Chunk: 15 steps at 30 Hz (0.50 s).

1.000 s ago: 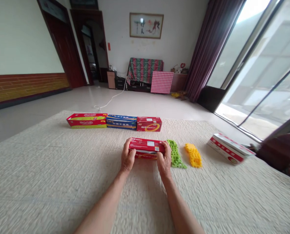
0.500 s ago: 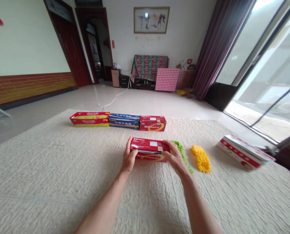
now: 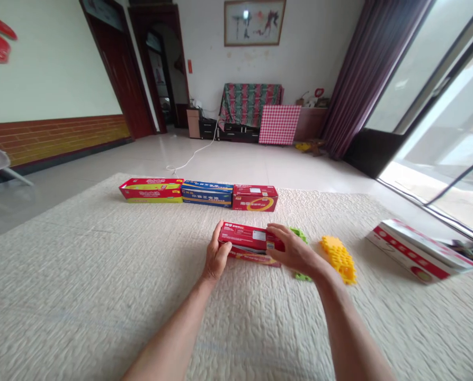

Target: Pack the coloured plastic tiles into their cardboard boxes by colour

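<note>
A red battery box lies lengthwise before me, its lid edge slightly parted from the front side. My left hand grips its left end, thumb on the front edge and fingers round the far side. Over its right end lies my right hand, fingers on the top and thumb at the front edge. Just right of that hand a green plastic piece is partly hidden. Beyond the box stand a red-and-yellow box, a blue box and another red box in a row.
A yellow plastic piece lies to the right on the quilted cover. Farther right is a white-and-red carton. A white cable runs over the tiled floor to a cabinet at the far wall.
My right hand has turned, its forearm swinging outward, and its fingers lie more across the box's top. The whole scene has shifted slightly right as my head moved.
</note>
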Each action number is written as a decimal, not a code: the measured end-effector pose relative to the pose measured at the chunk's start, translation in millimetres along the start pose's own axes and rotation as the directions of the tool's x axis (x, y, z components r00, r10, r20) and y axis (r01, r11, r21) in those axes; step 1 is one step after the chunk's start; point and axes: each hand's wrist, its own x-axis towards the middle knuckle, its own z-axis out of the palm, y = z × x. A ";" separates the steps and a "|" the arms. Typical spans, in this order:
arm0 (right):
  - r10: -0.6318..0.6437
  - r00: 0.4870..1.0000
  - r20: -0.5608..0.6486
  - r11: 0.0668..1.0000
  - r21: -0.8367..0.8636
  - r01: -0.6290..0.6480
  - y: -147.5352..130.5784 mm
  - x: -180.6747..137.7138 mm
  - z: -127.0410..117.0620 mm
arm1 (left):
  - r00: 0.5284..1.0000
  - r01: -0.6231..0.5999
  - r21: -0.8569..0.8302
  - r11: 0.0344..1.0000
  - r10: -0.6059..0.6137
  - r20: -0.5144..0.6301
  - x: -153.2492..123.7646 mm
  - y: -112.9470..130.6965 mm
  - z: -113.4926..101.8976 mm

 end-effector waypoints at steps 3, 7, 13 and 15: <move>-0.024 0.994 0.106 0.994 -0.101 0.035 -9.7 11.6 -8.0 | 1.000 0.000 0.015 1.000 0.000 0.000 0.8 1.1 0.6; -0.096 0.984 0.148 0.983 -0.143 0.117 -15.9 13.1 -9.7 | 0.999 0.035 0.023 0.999 -0.035 -0.004 1.5 3.7 1.5; -0.134 0.991 0.011 0.990 -0.042 0.135 -7.9 4.1 -8.6 | 1.000 -0.006 0.014 1.000 0.006 -0.008 2.8 2.3 1.2; -0.084 0.996 -0.020 0.996 0.016 0.085 -3.4 5.1 -12.2 | 1.000 -0.003 0.000 1.000 0.003 -0.003 2.9 1.5 1.2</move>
